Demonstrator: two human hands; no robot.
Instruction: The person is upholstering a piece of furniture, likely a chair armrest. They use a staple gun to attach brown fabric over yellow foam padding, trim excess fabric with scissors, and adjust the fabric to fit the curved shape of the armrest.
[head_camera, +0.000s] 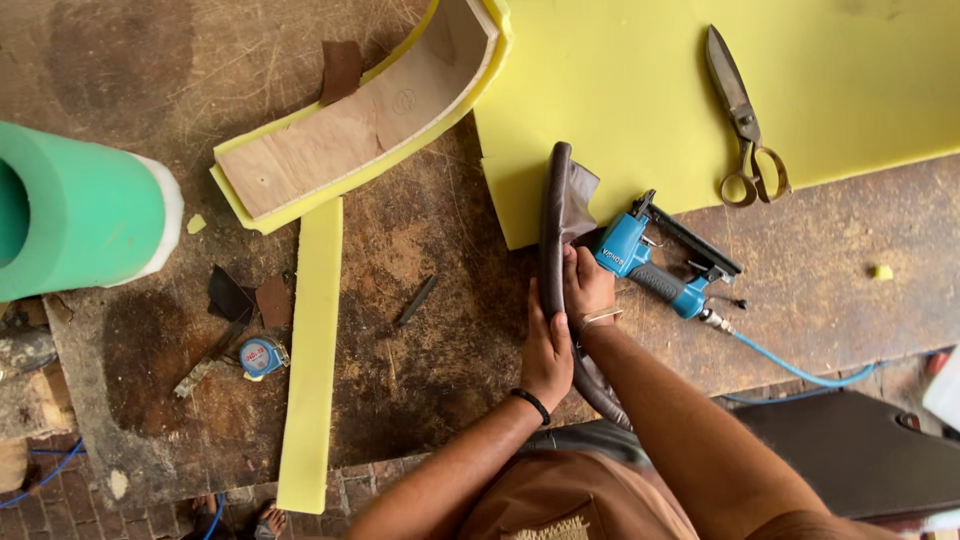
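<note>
A curved piece wrapped in dark brown leather-like material (553, 215) stands on edge on the worn wooden workbench (420, 340). My left hand (545, 350) presses flat against its left side. My right hand (587, 285) grips it from the right, fingers on the loose brown fabric near the top. A blue pneumatic staple gun (655, 265) lies just right of my right hand, touching no hand, with its blue air hose (790, 365) trailing off the bench edge.
A yellow foam sheet (800, 90) covers the far right, with large scissors (743, 120) on it. A curved plywood piece edged in yellow foam (370, 120), a yellow foam strip (312, 350), a green foam roll (85, 210), and a blue tape measure (262, 355) lie to the left.
</note>
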